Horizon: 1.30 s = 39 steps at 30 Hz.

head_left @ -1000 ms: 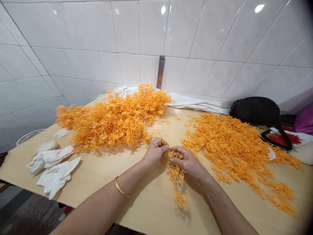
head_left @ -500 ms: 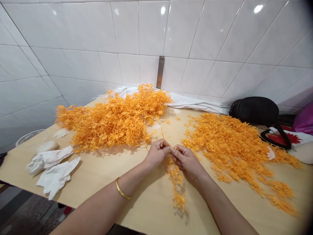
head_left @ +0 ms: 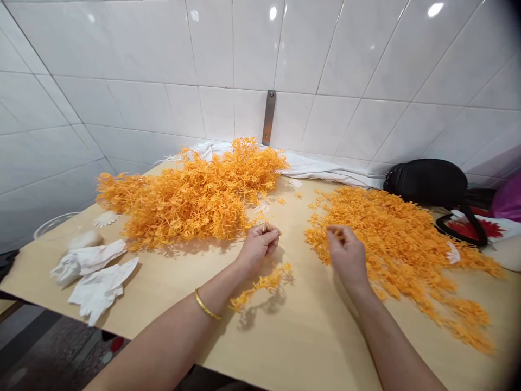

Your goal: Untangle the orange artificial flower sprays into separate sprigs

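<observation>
Tabletop (head_left: pixel 285 336), orange sprig (head_left: pixel 260 283) diagonal, tip near-left.

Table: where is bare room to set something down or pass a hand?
Bare table lies along the near edge, nearer than the left hand and right hand, and just right of the white tissues. A narrow lane with stray bits separates left heap and right heap. Crowded: both heaps, and the back by white cloth and black bag.
</observation>
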Each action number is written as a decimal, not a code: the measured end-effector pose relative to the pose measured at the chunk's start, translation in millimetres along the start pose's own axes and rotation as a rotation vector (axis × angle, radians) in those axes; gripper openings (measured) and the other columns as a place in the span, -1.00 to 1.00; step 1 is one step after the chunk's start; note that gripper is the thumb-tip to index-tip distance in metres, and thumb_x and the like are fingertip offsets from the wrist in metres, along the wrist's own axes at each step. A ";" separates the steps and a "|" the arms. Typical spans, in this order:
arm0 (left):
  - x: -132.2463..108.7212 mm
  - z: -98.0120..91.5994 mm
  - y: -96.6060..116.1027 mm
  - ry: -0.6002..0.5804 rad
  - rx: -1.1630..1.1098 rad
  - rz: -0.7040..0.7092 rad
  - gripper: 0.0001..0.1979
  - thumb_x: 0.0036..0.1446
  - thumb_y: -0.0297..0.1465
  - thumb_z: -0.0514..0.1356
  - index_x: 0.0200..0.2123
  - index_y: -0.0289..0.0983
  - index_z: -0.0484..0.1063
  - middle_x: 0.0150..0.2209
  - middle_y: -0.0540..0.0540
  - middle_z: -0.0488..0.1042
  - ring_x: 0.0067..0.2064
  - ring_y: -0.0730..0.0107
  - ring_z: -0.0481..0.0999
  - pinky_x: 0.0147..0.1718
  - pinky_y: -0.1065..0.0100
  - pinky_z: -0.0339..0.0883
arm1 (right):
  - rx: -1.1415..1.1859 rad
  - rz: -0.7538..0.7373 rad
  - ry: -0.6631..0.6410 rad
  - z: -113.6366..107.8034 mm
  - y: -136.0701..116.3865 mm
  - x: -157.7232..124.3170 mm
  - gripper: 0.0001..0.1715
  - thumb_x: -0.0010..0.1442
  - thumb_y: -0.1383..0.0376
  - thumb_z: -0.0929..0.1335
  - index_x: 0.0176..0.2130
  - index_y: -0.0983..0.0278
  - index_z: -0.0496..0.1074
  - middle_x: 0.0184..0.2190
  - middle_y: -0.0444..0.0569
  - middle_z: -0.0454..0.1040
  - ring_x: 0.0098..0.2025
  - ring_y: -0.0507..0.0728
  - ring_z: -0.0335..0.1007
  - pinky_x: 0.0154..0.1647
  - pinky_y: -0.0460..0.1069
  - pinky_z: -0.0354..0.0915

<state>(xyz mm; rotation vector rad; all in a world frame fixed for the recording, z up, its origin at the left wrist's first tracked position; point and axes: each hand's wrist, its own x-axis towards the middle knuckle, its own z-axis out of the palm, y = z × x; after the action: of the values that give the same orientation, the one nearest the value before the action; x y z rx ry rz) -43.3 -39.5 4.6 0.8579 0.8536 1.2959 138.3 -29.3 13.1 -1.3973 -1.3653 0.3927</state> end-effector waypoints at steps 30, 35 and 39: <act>-8.2 4.4 4.5 -0.262 0.170 -0.128 -0.80 -0.23 -0.44 0.26 -0.53 -0.32 0.26 -0.62 -0.03 0.38 -0.57 0.50 0.33 -0.53 0.43 0.10 | 0.584 0.373 -0.816 14.9 -20.5 -28.8 -0.71 0.04 0.12 0.30 -0.49 0.31 0.27 -0.64 -0.20 0.19 -0.59 -0.06 0.05 -0.58 -0.12 -0.03; -8.0 4.5 1.1 -0.225 0.158 -0.107 -0.78 -0.16 -0.38 0.23 -0.59 -0.31 0.21 -0.71 0.07 0.24 -0.67 0.63 0.15 -0.61 0.47 -0.02 | 0.541 0.321 -0.642 17.3 -19.8 -27.1 -0.72 0.05 0.12 0.29 -0.49 0.29 0.28 -0.65 -0.19 0.18 -0.59 -0.04 0.04 -0.58 -0.11 0.00; -7.9 10.5 -3.1 -0.255 0.087 -0.124 -0.77 -0.14 -0.35 0.23 -0.59 -0.31 0.21 -0.74 0.14 0.08 -0.69 0.69 -0.03 -0.67 0.48 -0.21 | 0.367 0.189 -0.346 22.1 -23.7 -29.5 -0.70 0.09 0.12 0.24 -0.53 0.27 0.24 -0.68 -0.20 0.14 -0.60 -0.02 0.02 -0.57 -0.10 0.01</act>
<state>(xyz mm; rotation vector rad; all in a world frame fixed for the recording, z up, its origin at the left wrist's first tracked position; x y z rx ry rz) -33.1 -48.1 6.8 0.9990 0.7523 1.0221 100.0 -50.6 12.3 -1.1872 -1.3501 0.9964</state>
